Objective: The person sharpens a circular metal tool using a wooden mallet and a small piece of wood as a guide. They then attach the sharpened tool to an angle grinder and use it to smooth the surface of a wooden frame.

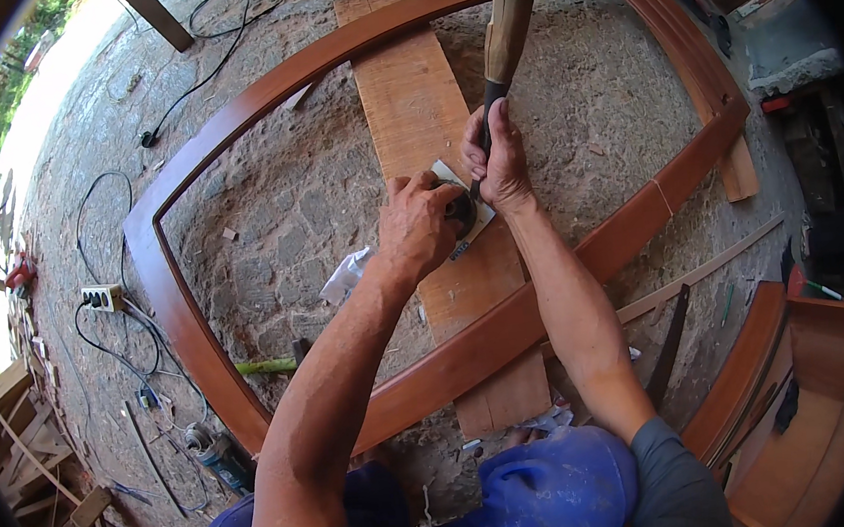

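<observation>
Wooden-handled, dark-shafted tool (507, 43) leans over the tan plank (410, 99), right grip (500, 159) clasping it, left grip (415, 222) pinching a black rounded object (459, 208); rough grey floor (580, 119) lies open, edged by the reddish-brown wooden frame (630, 227)

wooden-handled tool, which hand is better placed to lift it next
Probably the right hand: its fingers are wrapped around the wooden-handled tool, whereas the left hand is occupied with a dark round object above the plank.
</observation>
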`<action>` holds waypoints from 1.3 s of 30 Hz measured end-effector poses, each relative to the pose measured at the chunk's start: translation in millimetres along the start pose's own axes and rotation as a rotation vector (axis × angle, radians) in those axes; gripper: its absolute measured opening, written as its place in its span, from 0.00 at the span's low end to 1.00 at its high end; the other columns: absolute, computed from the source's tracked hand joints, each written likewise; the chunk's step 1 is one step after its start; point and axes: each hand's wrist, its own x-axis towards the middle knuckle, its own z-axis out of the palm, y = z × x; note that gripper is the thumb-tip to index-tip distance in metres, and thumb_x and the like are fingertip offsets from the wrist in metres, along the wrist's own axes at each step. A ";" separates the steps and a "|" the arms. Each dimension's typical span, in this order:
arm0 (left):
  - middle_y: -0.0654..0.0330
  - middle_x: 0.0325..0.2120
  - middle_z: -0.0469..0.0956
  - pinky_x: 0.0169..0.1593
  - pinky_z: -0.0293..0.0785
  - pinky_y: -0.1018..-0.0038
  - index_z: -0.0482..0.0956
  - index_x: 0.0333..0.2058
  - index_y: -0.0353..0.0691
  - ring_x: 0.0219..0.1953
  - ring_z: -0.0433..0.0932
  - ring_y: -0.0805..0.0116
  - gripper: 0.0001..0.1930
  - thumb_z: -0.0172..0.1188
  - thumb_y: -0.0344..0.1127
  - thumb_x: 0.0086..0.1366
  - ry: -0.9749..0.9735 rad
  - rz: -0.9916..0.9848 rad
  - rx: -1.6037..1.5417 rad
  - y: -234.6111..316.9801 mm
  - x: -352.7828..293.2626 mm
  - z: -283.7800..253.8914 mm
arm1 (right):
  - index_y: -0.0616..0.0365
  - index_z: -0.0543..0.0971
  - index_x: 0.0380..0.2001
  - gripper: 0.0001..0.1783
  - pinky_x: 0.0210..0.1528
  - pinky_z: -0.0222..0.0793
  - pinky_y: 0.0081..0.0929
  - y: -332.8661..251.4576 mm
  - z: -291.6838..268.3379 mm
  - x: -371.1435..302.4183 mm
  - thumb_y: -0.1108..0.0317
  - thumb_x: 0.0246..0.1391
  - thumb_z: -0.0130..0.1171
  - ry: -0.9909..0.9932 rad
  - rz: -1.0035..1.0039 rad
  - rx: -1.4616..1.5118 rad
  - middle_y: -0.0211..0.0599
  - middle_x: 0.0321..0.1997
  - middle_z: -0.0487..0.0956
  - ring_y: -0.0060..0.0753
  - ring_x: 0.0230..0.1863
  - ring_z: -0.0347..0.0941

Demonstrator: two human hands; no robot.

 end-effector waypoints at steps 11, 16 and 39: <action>0.50 0.49 0.75 0.61 0.66 0.60 0.84 0.46 0.49 0.55 0.69 0.48 0.21 0.70 0.37 0.49 0.006 0.037 0.008 -3.4 2.1 3.1 | 0.49 0.64 0.19 0.35 0.14 0.43 0.18 6.3 5.8 -5.3 0.30 0.64 0.45 0.119 -0.075 -0.070 0.17 0.14 0.55 0.12 0.12 0.49; 0.50 0.50 0.75 0.61 0.67 0.59 0.84 0.46 0.50 0.55 0.69 0.46 0.21 0.70 0.37 0.50 0.032 0.029 -0.002 -2.3 0.4 5.0 | 0.51 0.64 0.19 0.35 0.14 0.43 0.19 7.6 3.3 -6.7 0.31 0.65 0.46 0.146 -0.132 -0.047 0.18 0.15 0.55 0.13 0.12 0.49; 0.48 0.51 0.75 0.60 0.70 0.57 0.85 0.48 0.47 0.54 0.71 0.43 0.21 0.69 0.35 0.52 0.011 0.066 0.064 -4.3 -0.1 3.1 | 0.51 0.62 0.19 0.39 0.13 0.45 0.19 9.3 10.0 -17.3 0.25 0.60 0.44 0.228 -0.189 -0.141 0.18 0.13 0.55 0.14 0.11 0.50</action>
